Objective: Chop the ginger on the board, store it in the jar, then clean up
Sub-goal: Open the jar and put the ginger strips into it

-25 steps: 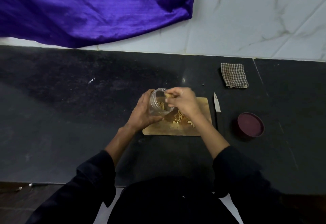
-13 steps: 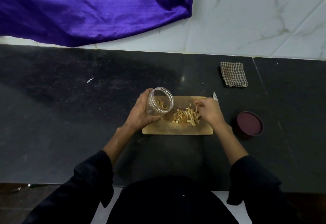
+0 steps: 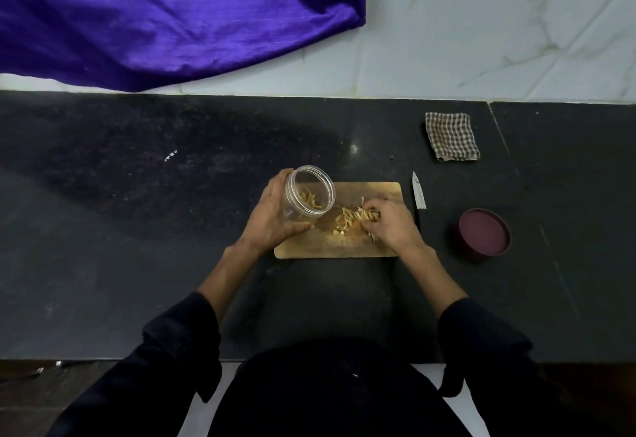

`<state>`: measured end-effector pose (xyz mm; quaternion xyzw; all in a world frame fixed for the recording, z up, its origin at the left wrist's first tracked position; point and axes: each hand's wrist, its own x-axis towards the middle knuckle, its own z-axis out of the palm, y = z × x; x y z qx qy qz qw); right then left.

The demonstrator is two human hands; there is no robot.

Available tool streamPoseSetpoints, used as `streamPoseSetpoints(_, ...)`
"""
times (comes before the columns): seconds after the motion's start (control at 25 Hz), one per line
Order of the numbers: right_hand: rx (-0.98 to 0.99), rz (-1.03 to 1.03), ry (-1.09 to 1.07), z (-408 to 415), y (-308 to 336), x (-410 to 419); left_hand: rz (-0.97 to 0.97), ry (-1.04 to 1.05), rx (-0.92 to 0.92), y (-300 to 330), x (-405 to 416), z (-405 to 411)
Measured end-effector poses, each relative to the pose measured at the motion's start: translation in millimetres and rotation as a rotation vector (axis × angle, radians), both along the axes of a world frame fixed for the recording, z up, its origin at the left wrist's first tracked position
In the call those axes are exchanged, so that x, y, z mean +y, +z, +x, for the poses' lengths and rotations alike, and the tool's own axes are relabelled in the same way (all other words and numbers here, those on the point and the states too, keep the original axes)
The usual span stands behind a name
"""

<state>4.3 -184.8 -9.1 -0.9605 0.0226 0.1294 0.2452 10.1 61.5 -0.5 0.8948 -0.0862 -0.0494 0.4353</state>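
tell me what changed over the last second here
The right hand left the mouth of the jar, where it was dropping ginger in, moved right and down to the board, and now gathers the ginger strips. The left hand still holds the tilted jar. Knife, lid and checked cloth lie where they did.

Across my dark counter (image 3: 137,230), a purple cloth (image 3: 165,13) hangs over the white marble wall (image 3: 481,30) at the far left. A folded checked rag (image 3: 451,140) lies on the counter's far right, close to that wall.
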Motion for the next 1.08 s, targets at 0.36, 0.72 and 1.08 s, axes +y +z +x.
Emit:
streamPoseSetpoints(0.36,-0.031,-0.005,-0.082,-1.6,6.3,3.8,0.026,-0.007,-0.002,0.1,0.3,0.0)
streamPoseSetpoints(0.72,0.128,0.779,-0.511,9.0,36.3,-10.4,0.037,-0.014,-0.018,-2.3,0.7,0.0)
streamPoseSetpoints(1.08,0.052,0.672,-0.136,34.5,60.0,75.7,0.017,-0.016,-0.003,-4.2,1.1,-0.4)
